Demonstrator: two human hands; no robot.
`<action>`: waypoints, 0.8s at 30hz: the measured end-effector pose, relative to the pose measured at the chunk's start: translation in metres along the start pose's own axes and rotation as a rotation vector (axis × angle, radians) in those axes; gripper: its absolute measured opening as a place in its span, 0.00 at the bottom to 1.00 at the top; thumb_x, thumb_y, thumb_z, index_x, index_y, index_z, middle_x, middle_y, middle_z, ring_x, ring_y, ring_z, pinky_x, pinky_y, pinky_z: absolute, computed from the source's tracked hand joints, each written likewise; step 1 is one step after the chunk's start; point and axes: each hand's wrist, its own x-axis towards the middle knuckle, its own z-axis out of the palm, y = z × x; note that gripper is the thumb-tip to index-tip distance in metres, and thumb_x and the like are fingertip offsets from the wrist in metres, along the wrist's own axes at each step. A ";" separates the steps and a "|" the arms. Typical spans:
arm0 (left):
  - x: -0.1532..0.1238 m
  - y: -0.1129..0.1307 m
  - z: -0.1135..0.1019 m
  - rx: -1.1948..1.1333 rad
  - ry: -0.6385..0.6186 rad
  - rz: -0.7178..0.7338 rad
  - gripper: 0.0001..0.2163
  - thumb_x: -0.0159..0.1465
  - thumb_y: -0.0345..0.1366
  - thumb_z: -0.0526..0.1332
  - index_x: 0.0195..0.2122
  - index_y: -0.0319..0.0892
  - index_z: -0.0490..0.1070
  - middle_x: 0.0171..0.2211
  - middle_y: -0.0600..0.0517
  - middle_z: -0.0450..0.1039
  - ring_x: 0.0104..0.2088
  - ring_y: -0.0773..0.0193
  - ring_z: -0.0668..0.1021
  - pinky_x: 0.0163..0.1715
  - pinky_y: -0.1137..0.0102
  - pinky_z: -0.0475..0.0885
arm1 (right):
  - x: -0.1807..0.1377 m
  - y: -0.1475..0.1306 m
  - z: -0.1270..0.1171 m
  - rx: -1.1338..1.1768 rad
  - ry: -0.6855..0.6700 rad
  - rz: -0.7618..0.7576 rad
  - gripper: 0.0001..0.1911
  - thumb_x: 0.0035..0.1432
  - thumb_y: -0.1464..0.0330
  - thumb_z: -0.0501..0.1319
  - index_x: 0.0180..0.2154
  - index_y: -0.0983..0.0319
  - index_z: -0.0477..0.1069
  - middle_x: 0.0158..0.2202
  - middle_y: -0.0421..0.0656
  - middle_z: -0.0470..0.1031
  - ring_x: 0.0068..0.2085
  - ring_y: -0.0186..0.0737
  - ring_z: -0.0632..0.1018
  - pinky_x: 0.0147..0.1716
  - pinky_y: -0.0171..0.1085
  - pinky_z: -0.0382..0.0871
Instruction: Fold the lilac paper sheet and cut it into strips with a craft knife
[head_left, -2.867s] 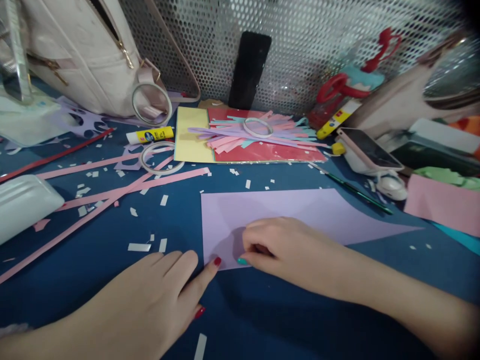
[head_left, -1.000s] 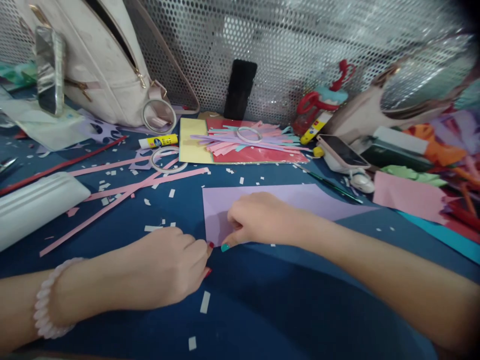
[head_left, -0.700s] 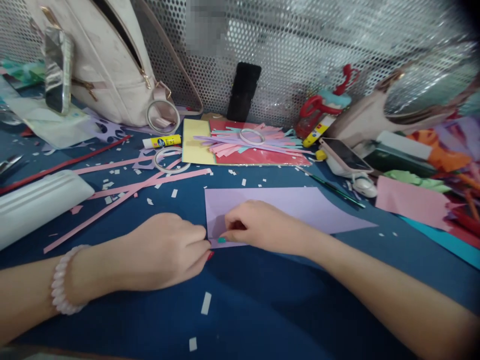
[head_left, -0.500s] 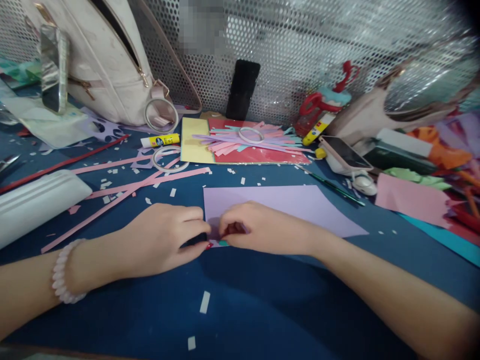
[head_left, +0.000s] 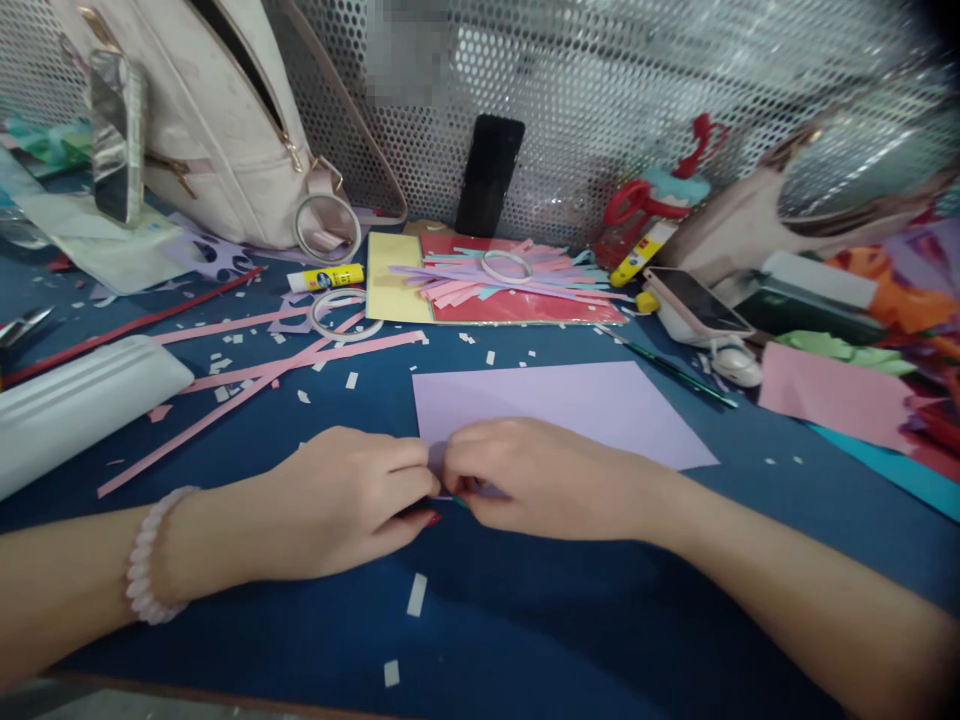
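Observation:
A sheet of purple paper (head_left: 555,400) lies on the dark blue table in front of me. At its near left corner my left hand (head_left: 367,500) is closed, thumb and fingertips pinched on the paper's edge. Close beside it my right hand (head_left: 540,475) curls its fingers in a pinch on the same near edge. Both sets of fingertips almost meet there and hide the corner. A beaded bracelet (head_left: 150,555) circles my left wrist.
Pink paper strips (head_left: 255,385), a glue stick (head_left: 326,278) and a tape roll (head_left: 345,316) lie left. Behind the sheet, cut strips (head_left: 450,285) rest on a red and yellow packet (head_left: 394,285). A phone (head_left: 491,175) leans on the mesh wall; a green pen (head_left: 675,370) lies right.
Both hands have shifted slightly towards me and right in the view, still pinching the paper's near edge. The sheet's right near corner now sits a little further left and flatter.

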 end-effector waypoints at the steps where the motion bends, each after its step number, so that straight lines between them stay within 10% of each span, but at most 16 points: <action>1: 0.001 0.000 0.001 -0.011 0.011 -0.014 0.09 0.69 0.34 0.52 0.37 0.43 0.71 0.32 0.54 0.70 0.28 0.66 0.72 0.25 0.70 0.61 | 0.001 0.000 -0.001 0.011 0.001 0.008 0.07 0.55 0.77 0.55 0.31 0.62 0.69 0.32 0.39 0.72 0.34 0.35 0.72 0.36 0.34 0.64; 9: 0.009 0.002 0.003 -0.089 0.020 -0.262 0.07 0.63 0.30 0.52 0.30 0.42 0.66 0.28 0.56 0.68 0.25 0.68 0.71 0.24 0.72 0.59 | 0.004 0.008 -0.006 0.073 0.022 0.066 0.09 0.60 0.77 0.53 0.35 0.62 0.71 0.37 0.42 0.74 0.37 0.37 0.73 0.38 0.36 0.64; 24: 0.009 0.002 0.003 -0.061 0.029 -0.259 0.05 0.61 0.29 0.53 0.27 0.42 0.64 0.24 0.57 0.65 0.22 0.69 0.68 0.22 0.73 0.58 | 0.010 0.018 0.001 0.106 0.038 0.088 0.08 0.58 0.77 0.54 0.33 0.62 0.69 0.35 0.41 0.73 0.36 0.36 0.72 0.37 0.35 0.63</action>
